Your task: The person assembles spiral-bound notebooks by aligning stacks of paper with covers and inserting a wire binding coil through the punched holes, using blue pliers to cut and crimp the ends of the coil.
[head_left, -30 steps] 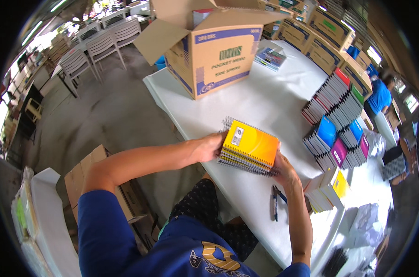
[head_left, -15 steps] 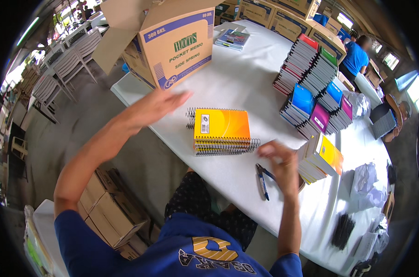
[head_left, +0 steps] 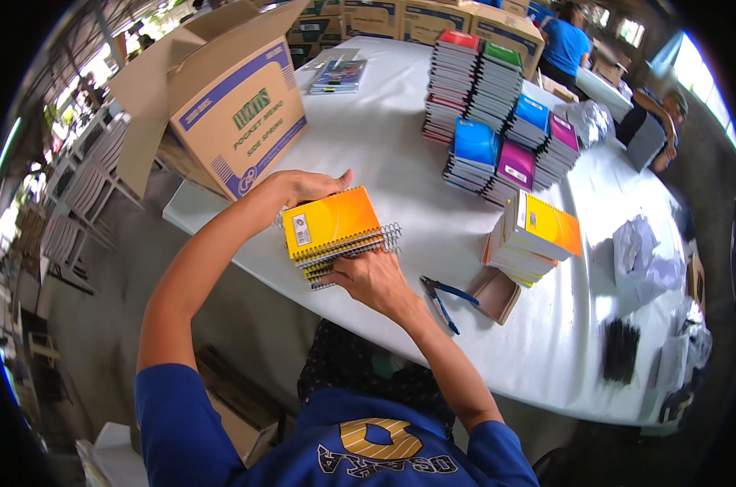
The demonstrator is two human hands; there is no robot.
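Note:
In front of me, near the table's left edge, a stack of yellow-orange spiral notebooks [head_left: 335, 221] is held between both hands. Black wire coils run along its edges, and loose coil ends stick out at its right side. My left hand [head_left: 319, 185] is against the far side of the stack, thumb raised, its other fingers partly hidden. Along the near coiled edge, my right hand [head_left: 374, 280] grips the stack with its fingers wrapped round it. Blue-handled pliers [head_left: 442, 302] lie just right of my right hand, beside a small brown open box [head_left: 496, 295].
An open carton [head_left: 238, 122] stands at the far left. Piles of red, green, blue and purple notebooks [head_left: 475, 146] rise at the right, with unbound yellow booklets [head_left: 538, 231] nearer me. Black coils [head_left: 621, 351] and plastic bags [head_left: 645, 256] lie farther right. Two people are beyond.
Both hands have closed in on the yellow notebook stack, the right hand coming leftward from beside the pliers. The stack now sits tilted between them. The view has shifted, too.

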